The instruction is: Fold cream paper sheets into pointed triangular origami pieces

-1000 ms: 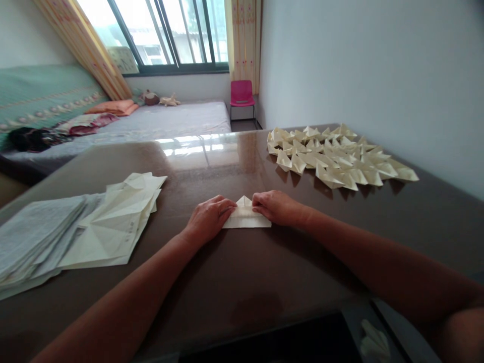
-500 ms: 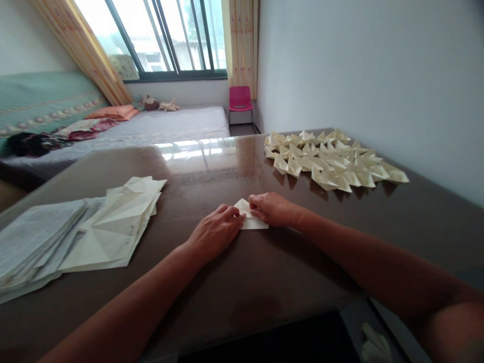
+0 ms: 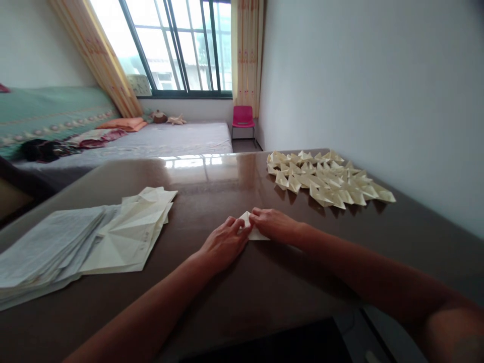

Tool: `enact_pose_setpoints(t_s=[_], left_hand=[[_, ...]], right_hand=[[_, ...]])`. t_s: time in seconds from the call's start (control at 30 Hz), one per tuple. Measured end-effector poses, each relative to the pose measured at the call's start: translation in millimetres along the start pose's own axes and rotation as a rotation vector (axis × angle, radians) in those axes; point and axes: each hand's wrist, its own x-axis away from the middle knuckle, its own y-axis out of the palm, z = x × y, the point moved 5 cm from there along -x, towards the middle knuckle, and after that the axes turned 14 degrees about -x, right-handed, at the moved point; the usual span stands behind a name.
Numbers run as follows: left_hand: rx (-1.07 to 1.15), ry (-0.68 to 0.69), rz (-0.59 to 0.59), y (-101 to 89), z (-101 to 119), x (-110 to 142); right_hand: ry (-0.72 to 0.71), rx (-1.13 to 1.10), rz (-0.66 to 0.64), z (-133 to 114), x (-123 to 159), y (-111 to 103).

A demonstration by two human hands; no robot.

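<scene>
A small sheet of cream paper (image 3: 259, 235), folded to a peak at its far end, lies flat on the table between my hands. My left hand (image 3: 228, 238) is closed at its left side, thumb and fingertips pressed onto it. From the right, my right hand (image 3: 273, 223) is closed on the same paper, its curled fingers near the peak. The two sets of fingertips almost meet and hide the paper's middle.
Several folded paper boats (image 3: 328, 184) stand grouped on the brown table (image 3: 212, 201) by the wall. At left lie creased cream sheets (image 3: 124, 242) and a stack of printed papers (image 3: 49, 247). Beyond the table are a bed (image 3: 196, 136) and a pink chair (image 3: 242, 117).
My fingertips have come closer together over the folded paper and cover more of it. The camera has tilted up slightly, so everything sits lower in view.
</scene>
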Motion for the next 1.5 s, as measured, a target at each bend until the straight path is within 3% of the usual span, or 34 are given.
enact_pose_setpoints(t_s=[0.23, 0.43, 0.57, 0.77, 0.87, 1.03, 1.3, 1.5], left_hand=[[-0.027, 0.021, -0.017, 1.5, -0.5, 0.8], [-0.076, -0.053, -0.016, -1.2, -8.7, 1.9], [-0.141, -0.118, -0.129, -1.6, -12.9, 2.9], [-0.228, -0.159, -0.285, -2.9, -11.4, -1.8], [-0.240, -0.156, -0.340, -5.1, -14.2, -11.3], [-0.231, -0.148, -0.393, -11.1, -24.3, -23.9], [-0.163, -0.106, -0.284, -5.8, -28.5, -8.7], [-0.061, -0.089, -0.126, 11.5, -27.3, 3.2]], right_hand=[[-0.082, 0.195, 0.007, -24.1, 13.2, -1.8], [0.082, 0.301, 0.057, -17.1, 47.0, 4.9], [0.153, 0.309, 0.106, -14.2, 58.2, 11.0], [0.267, 0.130, 0.147, -16.3, 51.0, 6.1], [0.378, -0.095, 0.153, -3.4, 39.2, -1.1], [0.479, -0.251, 0.164, 25.3, 11.3, -7.1], [0.579, -0.480, 0.134, 49.5, -5.6, 1.9], [0.532, -0.597, 0.291, 44.9, 5.4, 13.9]])
